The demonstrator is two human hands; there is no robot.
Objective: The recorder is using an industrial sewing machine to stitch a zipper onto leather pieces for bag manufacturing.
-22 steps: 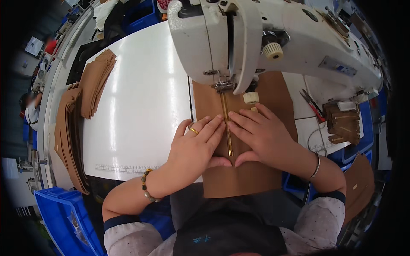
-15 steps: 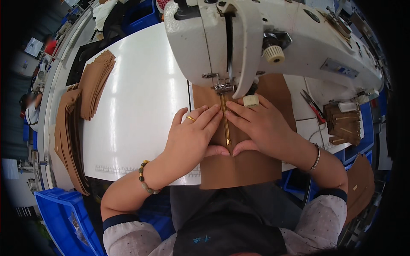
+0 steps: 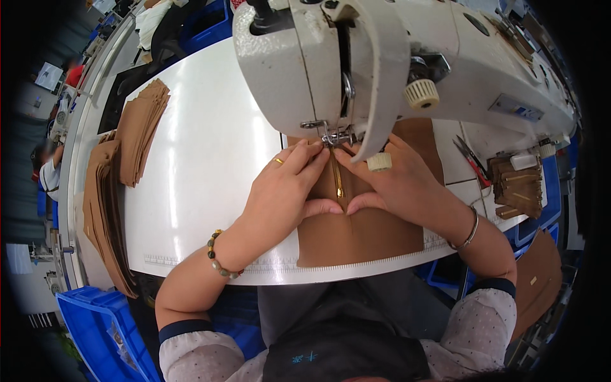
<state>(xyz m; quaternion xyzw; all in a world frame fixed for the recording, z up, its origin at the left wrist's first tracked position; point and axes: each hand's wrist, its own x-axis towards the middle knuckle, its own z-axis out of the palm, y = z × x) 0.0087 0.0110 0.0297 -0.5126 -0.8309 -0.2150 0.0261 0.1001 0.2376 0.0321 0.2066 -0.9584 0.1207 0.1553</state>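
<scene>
A brown panel of fabric or leather [image 3: 363, 240] lies flat under the sewing machine [image 3: 273, 83]. Down its middle runs a gold-toothed zipper [image 3: 338, 172], its far end beneath the presser foot [image 3: 337, 137] and its gold pull near my thumbs. On the left of the zipper my left hand [image 3: 275, 190] rests flat, fingers stretched toward the foot. My right hand [image 3: 410, 181] presses on the panel to the right, open, its fingers partly hidden behind the machine's guard and a cream knob. Both thumbs point inward and almost meet just below the zipper's end.
Stacked brown pieces [image 3: 141, 134] lie on the table's left, with another stack [image 3: 104, 204] beside them. To the right are red-handled snips [image 3: 474, 164] and a pile of small brown zippered pieces [image 3: 517, 188]. A blue crate [image 3: 95, 318] stands at lower left.
The brown panel has slid forward under the presser foot, and both hands have moved forward with it. Less of the zipper shows in front of the foot. The view has shifted slightly.
</scene>
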